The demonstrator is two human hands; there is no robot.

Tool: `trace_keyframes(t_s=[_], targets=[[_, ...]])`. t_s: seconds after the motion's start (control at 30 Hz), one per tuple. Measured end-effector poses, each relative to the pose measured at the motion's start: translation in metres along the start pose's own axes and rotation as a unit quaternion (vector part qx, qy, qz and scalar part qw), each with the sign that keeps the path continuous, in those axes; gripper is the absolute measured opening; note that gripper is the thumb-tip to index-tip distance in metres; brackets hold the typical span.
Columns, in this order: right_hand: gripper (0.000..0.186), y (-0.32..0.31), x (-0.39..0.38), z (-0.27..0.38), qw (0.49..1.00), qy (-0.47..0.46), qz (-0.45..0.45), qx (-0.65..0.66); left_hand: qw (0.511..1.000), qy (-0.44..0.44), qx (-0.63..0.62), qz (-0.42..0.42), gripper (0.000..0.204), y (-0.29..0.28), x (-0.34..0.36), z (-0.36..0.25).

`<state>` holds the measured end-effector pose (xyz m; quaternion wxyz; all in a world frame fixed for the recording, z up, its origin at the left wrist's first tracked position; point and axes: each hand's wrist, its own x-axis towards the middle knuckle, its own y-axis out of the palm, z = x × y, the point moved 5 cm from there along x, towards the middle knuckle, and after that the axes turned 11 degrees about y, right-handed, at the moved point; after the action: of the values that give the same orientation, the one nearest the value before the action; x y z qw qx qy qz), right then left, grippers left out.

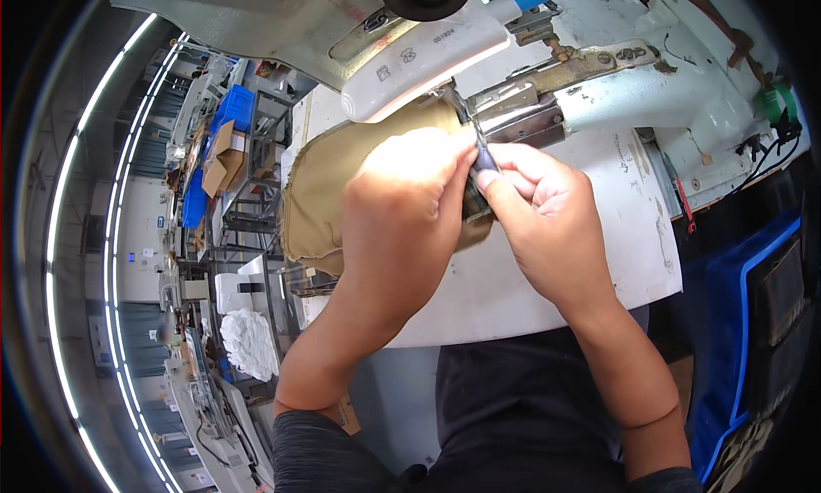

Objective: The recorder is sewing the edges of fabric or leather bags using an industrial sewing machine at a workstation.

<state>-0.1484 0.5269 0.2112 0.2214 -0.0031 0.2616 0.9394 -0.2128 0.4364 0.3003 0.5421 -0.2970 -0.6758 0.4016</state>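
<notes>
My left hand [402,198] is closed, thumb and fingertips pinched at the edge of a khaki fabric piece [329,164]. Beside it my right hand [552,215] pinches a narrow dark strip [484,161] between thumb and forefinger. The two sets of fingertips nearly meet on this strip, just in front of the sewing machine's narrow metal arm [522,121]. The fabric spreads out to the left, partly behind my left hand, and a bit of it shows below the fingertips. Exactly what lies between my left fingertips is hidden.
Over the fabric hangs a lit white lamp [428,61], under the machine head [282,14]. The white tabletop [616,253] curves around my front. To the left are metal racks, blue bins [231,108] and a cardboard box [224,158]. A blue-edged holder [727,322] stands right.
</notes>
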Motion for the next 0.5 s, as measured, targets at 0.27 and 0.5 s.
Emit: trace_keyframes(t_s=[0.27, 0.5], targets=[[0.016, 0.004, 0.002, 0.000, 0.998, -0.019, -0.041, 0.053, 0.999, 0.016, 0.023, -0.022, 0.010, 0.002, 0.009, 0.000], [0.012, -0.009, 0.006, 0.000, 0.994, -0.050, -0.068, -0.069, 0.998, -0.004, 0.048, 0.026, 0.020, 0.004, -0.002, -0.012]])
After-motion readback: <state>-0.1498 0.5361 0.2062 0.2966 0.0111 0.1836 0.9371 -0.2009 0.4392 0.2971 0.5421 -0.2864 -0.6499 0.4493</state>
